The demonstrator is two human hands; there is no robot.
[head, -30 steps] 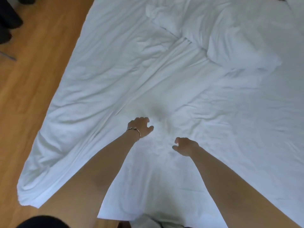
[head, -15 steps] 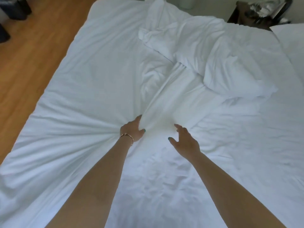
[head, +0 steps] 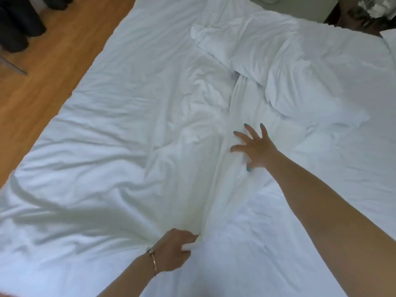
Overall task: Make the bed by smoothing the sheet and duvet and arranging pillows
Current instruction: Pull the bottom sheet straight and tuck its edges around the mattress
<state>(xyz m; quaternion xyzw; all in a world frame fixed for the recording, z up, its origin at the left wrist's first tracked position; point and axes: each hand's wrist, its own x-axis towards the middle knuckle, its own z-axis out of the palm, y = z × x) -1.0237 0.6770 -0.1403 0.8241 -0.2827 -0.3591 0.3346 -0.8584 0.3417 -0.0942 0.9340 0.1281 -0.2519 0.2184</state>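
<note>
A white duvet [head: 120, 133] covers the left and middle of the bed, creased, with a long fold running from the near centre toward the far middle. My left hand [head: 174, 250], with a bracelet on the wrist, grips a bunch of the duvet's edge near the bottom. My right hand [head: 254, 147] lies with fingers spread flat on the white sheet [head: 278, 232] beside the fold. A crumpled white pillow [head: 285, 67] lies at the far right of the bed.
Wooden floor [head: 42, 82] runs along the bed's left side, with dark objects [head: 19, 22] at the far left corner. A dark nightstand [head: 351, 20] with clutter stands beyond the bed's top right. Another pillow corner [head: 391, 42] shows at the right edge.
My left hand has pulled the gathered duvet back toward me and lower in view. My right hand has opened and reached farther forward, now flat on the sheet.
</note>
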